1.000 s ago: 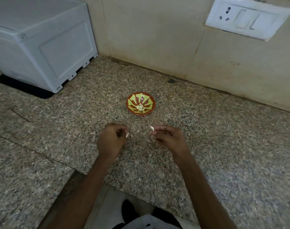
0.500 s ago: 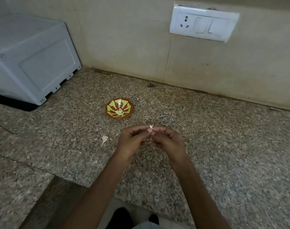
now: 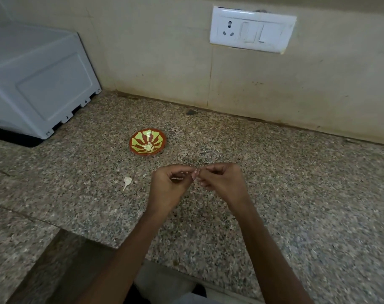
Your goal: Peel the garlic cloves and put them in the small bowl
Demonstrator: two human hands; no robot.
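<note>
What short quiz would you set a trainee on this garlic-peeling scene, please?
1. True or false: the bowl already holds some pale garlic pieces.
2. What do the left hand and the right hand pinch between their fingertips?
3. Where does the loose scrap of peel lie? A: in the bowl. B: on the counter, to the left of the left hand. C: under the right hand.

Key: 1 true. 2 a small garlic clove. 3 B.
</note>
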